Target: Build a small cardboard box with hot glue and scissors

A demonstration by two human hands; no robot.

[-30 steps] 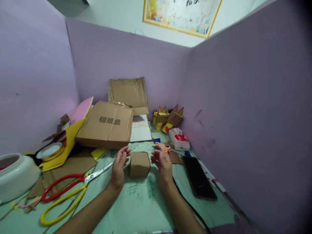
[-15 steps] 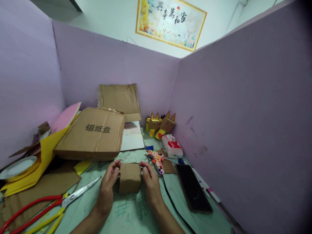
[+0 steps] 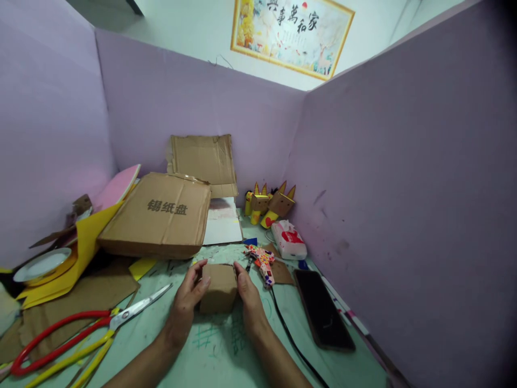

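Observation:
A small brown cardboard box (image 3: 219, 288) sits on the green tabletop between my two hands. My left hand (image 3: 188, 302) grips its left side, the thumb laid over the upper left edge and the fingers behind. Against the right side presses my right hand (image 3: 251, 302), its fingertips near the top right edge. A hot glue gun (image 3: 262, 263) with a colourful patterned body lies just beyond my right hand. Left of my left hand are open-handled scissors (image 3: 129, 315) and a pair of yellow handles (image 3: 86, 358), partly cut off by the frame.
A large flat cardboard box (image 3: 157, 221) rests at the left, beside yellow sheets (image 3: 83, 250) and a white roll (image 3: 42, 265). A phone (image 3: 323, 310), a tissue pack (image 3: 289, 240) and small cardboard figures (image 3: 278, 205) line the right. Purple partitions (image 3: 202, 102) enclose the table.
My left thumb has come onto the box's upper left edge, and my right fingers have closed in on its right side. The whole view has shifted slightly.

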